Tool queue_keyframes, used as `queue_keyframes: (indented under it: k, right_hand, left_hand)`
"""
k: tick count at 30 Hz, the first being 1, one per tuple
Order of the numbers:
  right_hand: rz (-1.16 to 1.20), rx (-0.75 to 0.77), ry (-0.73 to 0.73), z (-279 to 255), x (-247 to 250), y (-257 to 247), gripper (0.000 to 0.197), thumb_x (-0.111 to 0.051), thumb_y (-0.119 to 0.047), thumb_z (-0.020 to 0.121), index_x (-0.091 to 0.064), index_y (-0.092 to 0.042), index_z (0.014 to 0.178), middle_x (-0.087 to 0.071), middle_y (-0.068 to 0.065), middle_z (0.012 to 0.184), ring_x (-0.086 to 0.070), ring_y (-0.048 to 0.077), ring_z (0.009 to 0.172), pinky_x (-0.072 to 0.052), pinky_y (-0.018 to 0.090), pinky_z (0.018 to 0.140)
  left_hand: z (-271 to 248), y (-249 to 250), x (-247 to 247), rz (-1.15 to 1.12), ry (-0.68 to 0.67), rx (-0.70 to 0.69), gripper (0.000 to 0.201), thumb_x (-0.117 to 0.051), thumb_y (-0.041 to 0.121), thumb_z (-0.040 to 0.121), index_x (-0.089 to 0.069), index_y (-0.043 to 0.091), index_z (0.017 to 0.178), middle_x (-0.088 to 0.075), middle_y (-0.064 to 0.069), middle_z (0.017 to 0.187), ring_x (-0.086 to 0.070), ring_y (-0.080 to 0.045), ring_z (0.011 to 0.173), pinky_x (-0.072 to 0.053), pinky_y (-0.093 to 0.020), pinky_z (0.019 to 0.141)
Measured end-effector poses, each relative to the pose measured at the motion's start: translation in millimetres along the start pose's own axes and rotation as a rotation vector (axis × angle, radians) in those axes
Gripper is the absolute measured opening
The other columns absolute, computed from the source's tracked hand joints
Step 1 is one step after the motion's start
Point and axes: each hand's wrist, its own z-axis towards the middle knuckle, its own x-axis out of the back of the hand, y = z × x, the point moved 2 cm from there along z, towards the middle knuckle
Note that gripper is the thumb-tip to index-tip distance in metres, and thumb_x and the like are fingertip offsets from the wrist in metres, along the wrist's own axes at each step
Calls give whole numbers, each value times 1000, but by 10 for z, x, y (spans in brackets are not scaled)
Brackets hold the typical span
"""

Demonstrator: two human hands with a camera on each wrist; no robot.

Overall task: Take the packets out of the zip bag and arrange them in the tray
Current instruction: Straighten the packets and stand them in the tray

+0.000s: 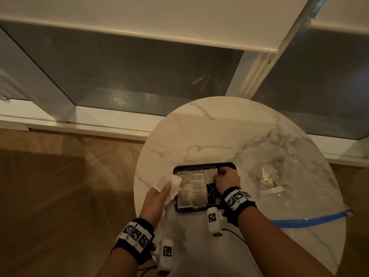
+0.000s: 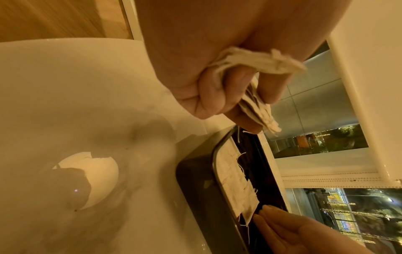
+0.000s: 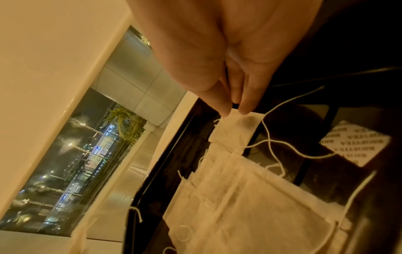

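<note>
Beside the left rim of the black tray [image 1: 191, 166], my left hand [image 1: 159, 194] grips a bunch of white tea-bag packets [image 1: 171, 182]. In the left wrist view its fingers [image 2: 217, 96] curl round this bunch [image 2: 256, 61]. My right hand [image 1: 225, 176] is over the tray's far right part and pinches the edge of one packet [image 3: 237, 127] between its fingertips [image 3: 226, 110]. That packet lies at the far end of the rows of packets [image 3: 250, 206] in the tray. The clear zip bag [image 1: 279, 186] with a blue zip lies crumpled to the right of the tray.
The tray [image 2: 195, 180] sits near the front of a round marble table [image 1: 209, 136]. A loose paper tag [image 3: 354, 142] and strings lie on the tray's bare right part. Wooden floor lies left of the table, with a window wall behind it.
</note>
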Motion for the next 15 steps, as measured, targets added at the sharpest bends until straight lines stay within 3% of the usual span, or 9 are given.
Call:
queue_keyframes:
  k: [2,4,8,13,15]
  right_hand:
    - [-2,0,2,-16,11,-17,27,-62,-9,89,-67,-7,115,-68,11,112,-62,28,105,-47,27,85]
    - [-9,-4,-3,-23,12,-25,25,-61,-7,88,-67,-5,112,-68,12,111,-62,29,103,-45,25,80]
    - [-21,-38,-21,-9,-24,-21,29,-63,-9,87,-66,-6,116,-68,12,115,-62,29,108,-48,27,85]
    - [-19,-56,-30,16,-32,5,39,-66,-14,85,-63,-8,123,-67,11,120,-61,28,112,-50,32,92]
    - [18,-39,-9,-16,37,-24,38,-66,-16,85,-64,-9,123,-68,9,117,-62,26,109,-49,30,90]
  left_hand:
    - [24,-15,-1,14,-12,-4,26,-52,25,101,-65,18,122,-74,1,98,-70,-5,75,-39,-53,102]
    - [57,-49,-3,23,-26,-16,22,-53,26,100,-67,23,117,-75,0,107,-71,-10,90,-49,-41,98]
    - [104,-102,-5,20,-13,-12,23,-54,24,100,-66,20,119,-76,0,108,-72,-10,94,-53,-23,79]
    - [95,-93,-23,23,-27,-21,22,-55,24,100,-65,20,118,-76,2,106,-72,-8,94,-55,-22,76]
    - [68,-50,-46,46,-38,-54,25,-55,25,100,-65,17,121,-76,-2,99,-72,-11,83,-58,-39,84]
